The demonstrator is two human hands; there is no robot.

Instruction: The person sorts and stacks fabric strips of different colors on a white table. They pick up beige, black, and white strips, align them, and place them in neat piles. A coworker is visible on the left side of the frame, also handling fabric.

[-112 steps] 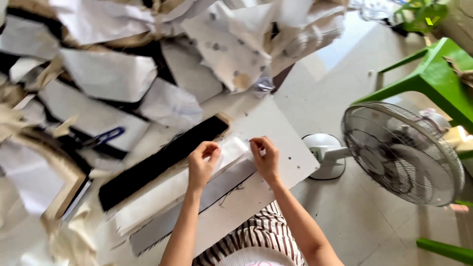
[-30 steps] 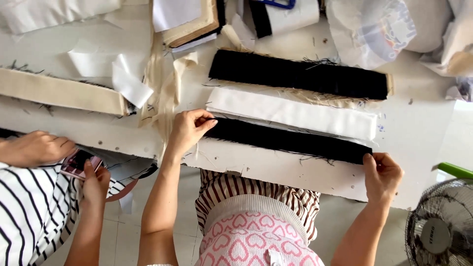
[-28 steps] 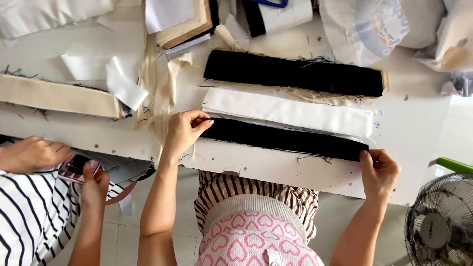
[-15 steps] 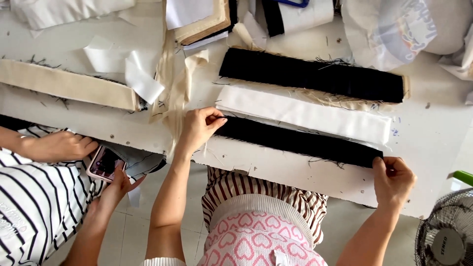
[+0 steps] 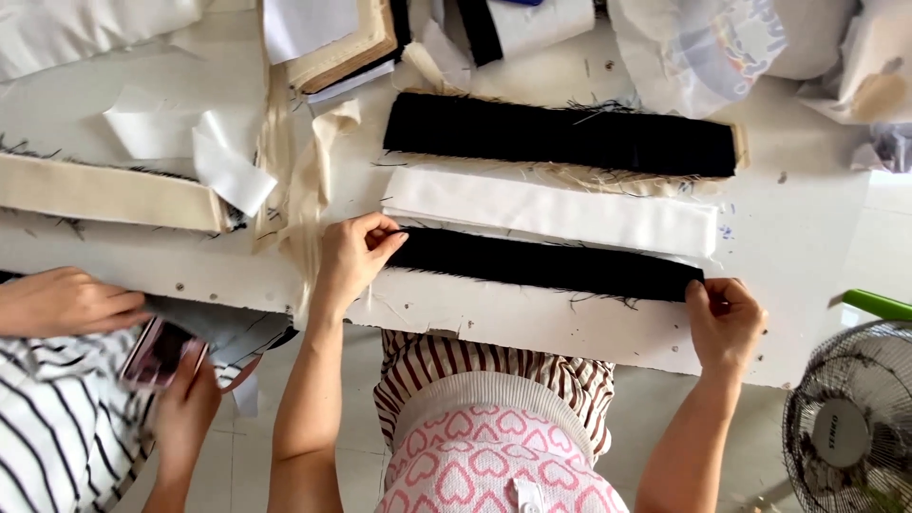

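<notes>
Left hand (image 5: 353, 258): fingers pinch left end of black fabric strip (image 5: 541, 264)
Right hand (image 5: 726, 323): fingers grip its right end
Strip: flat on white table (image 5: 798, 228)

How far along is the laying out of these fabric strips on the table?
Already laid flat: a black strip at the far side and a white strip nearer. In hand: the left hand and right hand pinch the ends of a second black strip, stretched along the table. Still loose: the beige strip.
</notes>
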